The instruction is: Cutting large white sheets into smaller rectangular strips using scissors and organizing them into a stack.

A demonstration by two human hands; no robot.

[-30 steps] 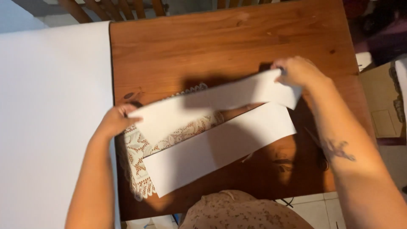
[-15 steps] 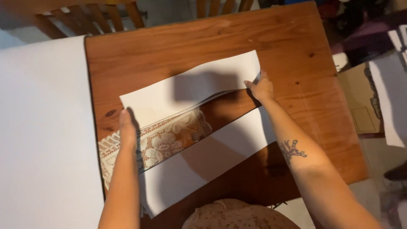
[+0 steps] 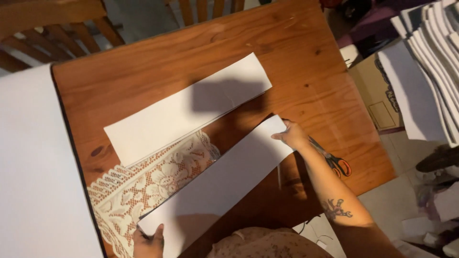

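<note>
A: What is laid out, from the largest thing down?

B: A wooden counter (image 3: 143, 71) fills the view, with a big white sheet (image 3: 33, 181) covering its left part. In the middle lie two long white paper strips on a slant. The upper strip (image 3: 186, 110) rests flat, with no hand on it. The lower strip (image 3: 215, 186) lies nearer the person, partly over a cream lace doily (image 3: 138, 186).

A: And the hands?

B: Both hold the lower strip by its ends. The right hand (image 3: 290, 134) pinches its far corner; the left hand (image 3: 148, 239) grips its near end at the bottom edge of the view.

A: What might go wrong?

B: The strip could likely buckle or crease between the two grips, or drag the lace askew. Orange-handled scissors (image 3: 334, 160) lie just under the right forearm, so a careless sweep might knock them.
</note>
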